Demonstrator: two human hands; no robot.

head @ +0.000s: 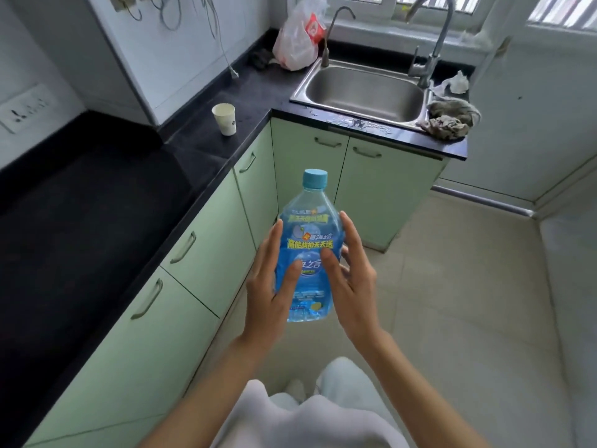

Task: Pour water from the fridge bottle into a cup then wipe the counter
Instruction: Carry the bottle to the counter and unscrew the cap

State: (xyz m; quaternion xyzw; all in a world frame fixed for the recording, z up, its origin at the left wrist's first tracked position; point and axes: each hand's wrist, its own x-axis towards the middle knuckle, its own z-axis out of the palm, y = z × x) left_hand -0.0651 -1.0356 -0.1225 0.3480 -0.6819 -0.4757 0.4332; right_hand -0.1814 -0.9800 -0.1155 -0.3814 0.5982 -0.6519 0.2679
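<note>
Dark stone counter [97, 205] runs in an L along the left wall and across the far side, over pale green cabinet doors [206, 253] with curved metal handles. At about ten o'clock from where the person stands, a white paper cup [224, 119] sits upright on the counter, open end up, well apart from everything else. Over at one o'clock a steel sink [365, 92] is set into the counter, with a tall tap [429, 43] behind it on the right and a thinner one [332, 33] at its left corner. A grey crumpled cloth [450, 119] lies on the counter just beside the sink's right edge, at about two o'clock. A plastic bag [300, 37] slumps in the far corner at twelve o'clock.

Dead ahead, over the tiled floor [468, 286], the person holds a clear bottle [307, 253] with a blue label, upright with a slight tilt, its light blue cap [315, 178] on. The left hand [271, 286] presses the bottle's left side, fingers nearly straight, thumb laid across the label. The right hand [349, 279] grasps the right side, thumb on the front, fingers wrapping behind. Neither hand touches the cap.
</note>
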